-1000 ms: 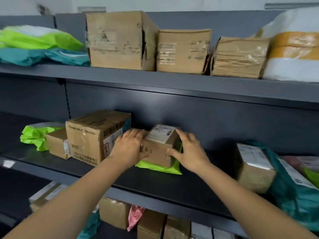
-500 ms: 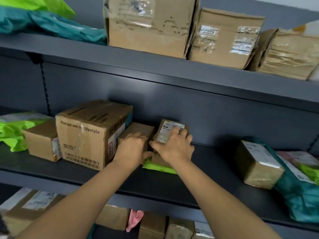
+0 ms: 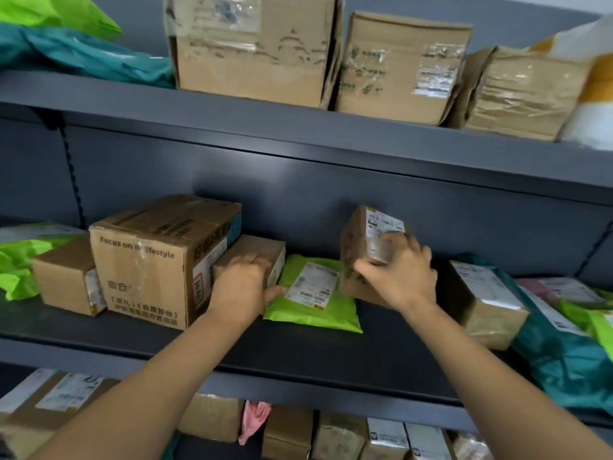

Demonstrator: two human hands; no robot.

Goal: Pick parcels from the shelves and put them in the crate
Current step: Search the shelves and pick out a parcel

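Observation:
On the middle shelf (image 3: 331, 356), my right hand (image 3: 403, 275) grips a small brown box with a white label (image 3: 360, 240). It is tilted and raised off a flat green mailer bag (image 3: 313, 310) that lies below and to its left. My left hand (image 3: 240, 288) curls over the near end of another small brown box (image 3: 253, 250), with its thumb lying on the green bag's left edge. No crate is in view.
A large printed carton (image 3: 149, 267) stands just left of my left hand, with a smaller box (image 3: 63, 280) beyond it. At the right lie a taped brown parcel (image 3: 484, 303) and a teal bag (image 3: 564, 363). Big cartons (image 3: 252, 48) fill the top shelf; several parcels (image 3: 335, 436) sit below.
My right hand has lifted the labelled box off the green bag and moved it right, uncovering the bag's label. My left hand stays on the other small box.

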